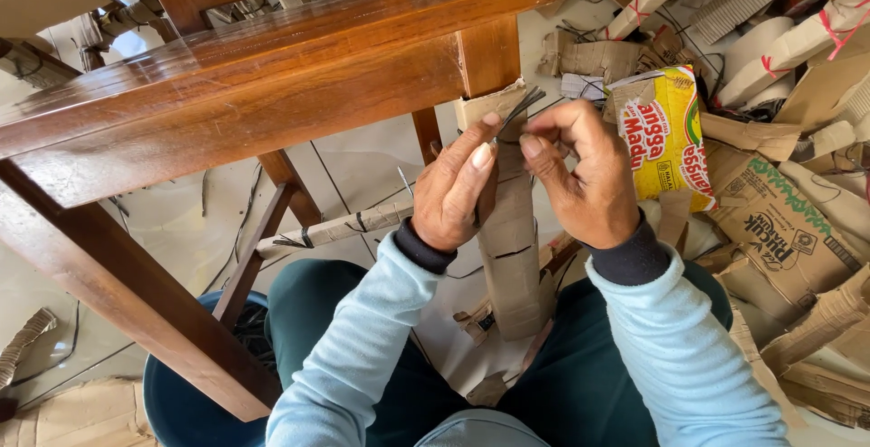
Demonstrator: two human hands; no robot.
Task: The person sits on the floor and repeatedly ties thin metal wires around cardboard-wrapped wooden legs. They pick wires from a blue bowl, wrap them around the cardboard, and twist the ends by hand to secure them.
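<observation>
Seated person, teal trousers, pale blue sleeves with dark cuffs, knees in the foreground.

Both hands raised in front of the lap, working on a wooden chair's front leg, which is wrapped in a cardboard sleeve (509, 257). The sleeve runs from just under the seat rail down between the knees.

Left hand (458, 189): fingers curled round the left side of the sleeve near its top, thumb and forefinger pinched together on a thin dark tie (518, 110). Right hand (580, 171): closed in a pinch on the same tie from the right, fingertips almost meeting the left's.

The tie's loose ends stick up and fan out just above the fingers, against the top edge of the cardboard.

Judgement on handling: the cardboard looks light and creased, bends easily, crushes if squeezed; best held flat round the leg. The tie looks thin, springy, easy to lose; grip close to the crossing.

Further out: the chair (272, 76) is dark polished wood. A second wrapped rung (335, 228) lies low behind. On the right, a yellow carton (666, 134) and a heap of brown cardboard scraps (797, 230) cover the pale floor (353, 171).
</observation>
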